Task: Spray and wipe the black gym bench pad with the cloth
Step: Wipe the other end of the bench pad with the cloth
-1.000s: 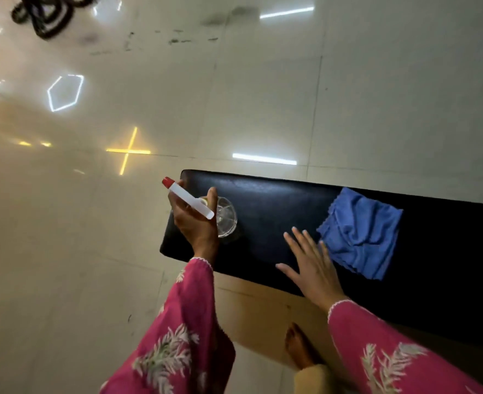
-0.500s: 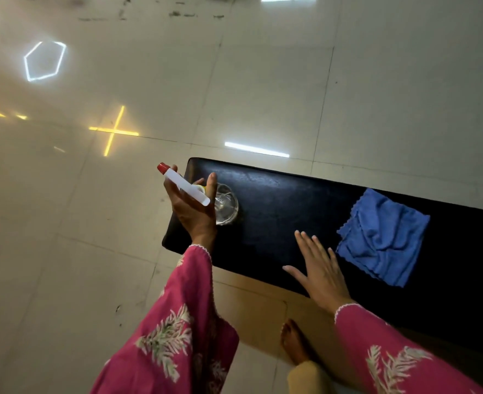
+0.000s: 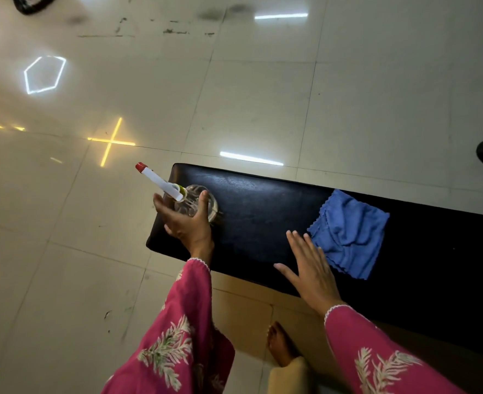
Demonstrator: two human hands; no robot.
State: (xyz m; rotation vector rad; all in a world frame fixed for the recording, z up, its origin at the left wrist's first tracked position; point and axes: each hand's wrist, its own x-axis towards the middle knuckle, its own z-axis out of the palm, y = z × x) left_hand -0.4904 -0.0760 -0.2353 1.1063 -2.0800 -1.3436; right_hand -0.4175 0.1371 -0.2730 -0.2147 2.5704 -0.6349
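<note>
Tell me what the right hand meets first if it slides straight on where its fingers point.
Probably only bare bench pad: the right hand points toward the far edge, passing just left of the blue cloth, whose corner it might brush.

left hand (image 3: 187,226) at spray bottle (image 3: 160,183), grip unclear; right hand (image 3: 311,274) flat beside cloth (image 3: 348,234)

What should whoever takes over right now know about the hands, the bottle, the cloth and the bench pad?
Left hand: cupped round the spray bottle, which stands at the left end of the bench pad; firm grip unclear.
Right hand: flat on the pad's near edge, fingertips beside the blue cloth.
Done: nothing evident; cloth lies crumpled on the pad.
Left: spray, then wipe.
</note>
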